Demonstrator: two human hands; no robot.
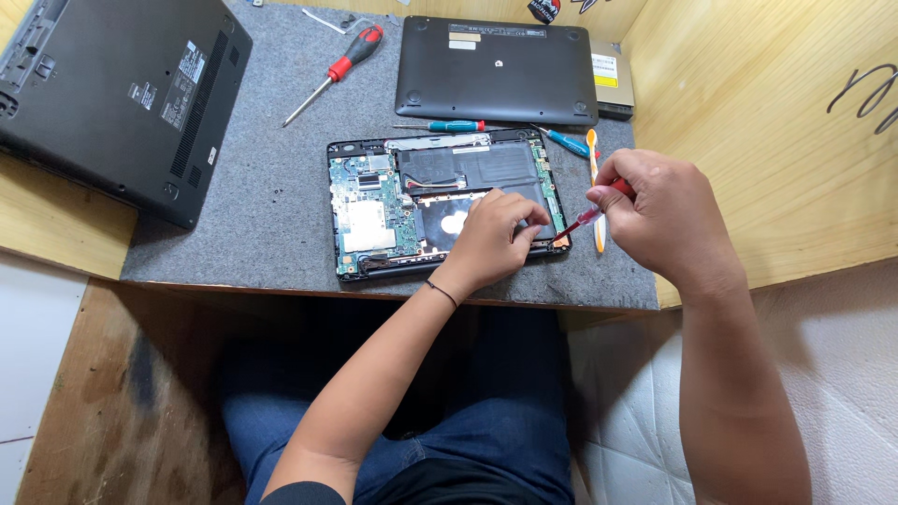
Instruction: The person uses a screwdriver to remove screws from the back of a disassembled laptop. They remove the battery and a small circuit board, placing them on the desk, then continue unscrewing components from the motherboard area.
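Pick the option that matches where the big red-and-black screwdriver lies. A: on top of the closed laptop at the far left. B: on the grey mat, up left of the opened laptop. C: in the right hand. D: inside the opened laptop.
B: the big red-and-black screwdriver lies loose on the grey mat, up left of the opened laptop; the right hand holds a smaller red screwdriver instead.

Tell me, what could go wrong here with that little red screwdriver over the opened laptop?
The red screwdriver in the right hand points at the edge of the opened laptop; a slip might scratch the bare green circuit board. The left hand rests on the internals, so pressing down could stress parts. Loose tools, like the blue screwdriver beside the case, could get knocked or roll off the grey mat.
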